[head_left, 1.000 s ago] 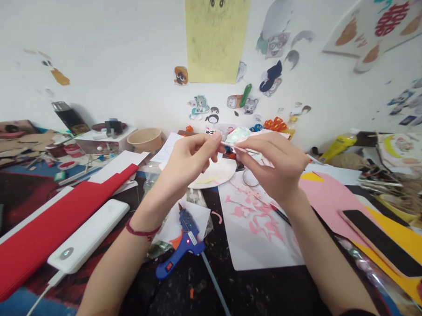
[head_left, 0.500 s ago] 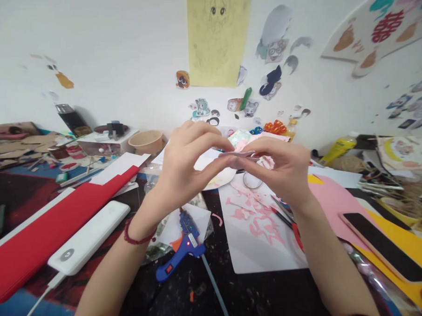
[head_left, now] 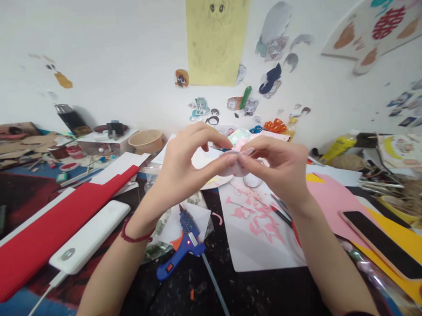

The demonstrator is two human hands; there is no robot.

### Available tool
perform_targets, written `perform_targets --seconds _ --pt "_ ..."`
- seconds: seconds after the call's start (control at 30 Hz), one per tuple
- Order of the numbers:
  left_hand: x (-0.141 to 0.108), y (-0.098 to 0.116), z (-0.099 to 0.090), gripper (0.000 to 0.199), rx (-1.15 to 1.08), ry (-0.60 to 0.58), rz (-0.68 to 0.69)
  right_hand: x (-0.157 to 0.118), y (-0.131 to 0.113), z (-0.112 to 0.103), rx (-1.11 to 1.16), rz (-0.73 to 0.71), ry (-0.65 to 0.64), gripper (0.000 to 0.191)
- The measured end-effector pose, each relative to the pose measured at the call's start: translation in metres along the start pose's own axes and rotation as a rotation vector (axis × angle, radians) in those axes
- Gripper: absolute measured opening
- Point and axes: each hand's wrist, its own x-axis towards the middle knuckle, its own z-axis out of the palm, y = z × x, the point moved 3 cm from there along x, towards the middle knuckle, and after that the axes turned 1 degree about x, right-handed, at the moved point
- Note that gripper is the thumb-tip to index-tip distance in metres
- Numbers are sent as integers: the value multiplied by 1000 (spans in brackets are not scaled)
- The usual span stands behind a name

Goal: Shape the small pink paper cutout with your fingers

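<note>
The left hand [head_left: 181, 166] and right hand [head_left: 283, 171] pinch a thin pale-pink paper piece [head_left: 238, 170], seemingly unfinished; cut pink paper shapes [head_left: 242, 213] lie below

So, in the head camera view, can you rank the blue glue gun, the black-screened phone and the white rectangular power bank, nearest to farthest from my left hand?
Nearest to your left hand first:
1. Blue glue gun, just below it.
2. White rectangular power bank, lower left.
3. Black-screened phone, far right, beyond your right hand.
</note>
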Motion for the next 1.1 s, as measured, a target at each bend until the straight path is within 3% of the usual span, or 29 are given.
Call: perform_targets --seconds 0.13,0.3,0.4,0.43,0.5,0.6,0.7,0.77,0.93,1.03,1.1 --pt "0 -2 0 17 6 -40 3 -1 1 2 49 47 3 8" --pt "-3 -2 0 8 182 29 119 2 0 -2 -38 -87 -18 4" --pt "-6 -1 -1 6 420 208 344 8 6 -13 -32 -35 -154 39" --pt "-8 0 -1 10 490 273 437 9 10 -17 30 44 -205 54" --pt "-10 4 0 16 579 326 581 10 19 -24 171 229 -257 62" --pt "-7 9 4 17 586 149 570 6 28 -26 277 440 -355 50" --pt "-2 12 7 21 486 -56 460 2 29 -20 249 476 -450 45" --pt "-3 12 9 21 441 -37 501 3 25 -18 229 462 -430 42" --pt "-14 -4 15 22 571 192 701 4 23 -16 265 505 -311 31" --pt "-15 -17 16 37 665 231 595 6 26 -19 254 443 -177 26" --pt "-11 -24 14 39 555 206 413 7 27 -21 226 385 -97 25"
